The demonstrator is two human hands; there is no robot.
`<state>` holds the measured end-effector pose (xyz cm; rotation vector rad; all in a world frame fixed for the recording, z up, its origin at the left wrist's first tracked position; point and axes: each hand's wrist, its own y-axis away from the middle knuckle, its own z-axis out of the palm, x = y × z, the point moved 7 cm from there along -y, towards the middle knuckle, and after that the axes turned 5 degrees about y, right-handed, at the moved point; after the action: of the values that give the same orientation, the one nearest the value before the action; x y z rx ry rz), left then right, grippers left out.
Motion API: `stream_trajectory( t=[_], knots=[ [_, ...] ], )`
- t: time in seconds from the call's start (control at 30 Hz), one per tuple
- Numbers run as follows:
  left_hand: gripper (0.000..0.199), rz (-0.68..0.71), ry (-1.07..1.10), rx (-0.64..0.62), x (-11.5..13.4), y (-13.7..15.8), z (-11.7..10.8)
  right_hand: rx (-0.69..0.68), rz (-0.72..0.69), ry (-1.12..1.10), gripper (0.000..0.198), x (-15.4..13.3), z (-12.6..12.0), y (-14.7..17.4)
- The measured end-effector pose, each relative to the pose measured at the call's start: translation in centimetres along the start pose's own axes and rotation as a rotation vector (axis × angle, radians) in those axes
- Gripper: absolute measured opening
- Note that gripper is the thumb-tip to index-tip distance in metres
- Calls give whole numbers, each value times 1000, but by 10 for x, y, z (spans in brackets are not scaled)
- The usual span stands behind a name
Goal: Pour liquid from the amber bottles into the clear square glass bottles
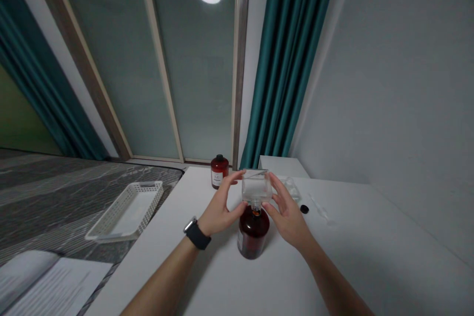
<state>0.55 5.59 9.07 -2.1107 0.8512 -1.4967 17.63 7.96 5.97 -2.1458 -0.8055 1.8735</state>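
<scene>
A small clear glass bottle is upside down, its neck at the mouth of a dark red-brown bottle that stands upright on the white table. My left hand, with a dark watch on the wrist, grips the clear bottle's left side between thumb and fingers. From the right side, my right hand grips the same bottle, thumb low and fingers higher. Whether the neck enters the mouth or only rests on it, I cannot tell. Beside my right hand lies a round black cap.
Another red-brown bottle, labelled and black-capped, stands at the back. Behind my right hand is a clear plastic tray; a thin clear item lies farther right. A white basket and open book are at left.
</scene>
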Motion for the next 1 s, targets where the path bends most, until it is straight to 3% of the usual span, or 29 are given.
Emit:
stream_trajectory(
  t=[0.4, 1.0],
  knots=[
    [68, -7, -14, -3, 1, 0, -1, 30, -76, 124, 60, -7, -3, 0],
    [69, 14, -15, 11, 3, 0, 0, 42, -62, 150, 60, -1, -4, 0]
  ],
)
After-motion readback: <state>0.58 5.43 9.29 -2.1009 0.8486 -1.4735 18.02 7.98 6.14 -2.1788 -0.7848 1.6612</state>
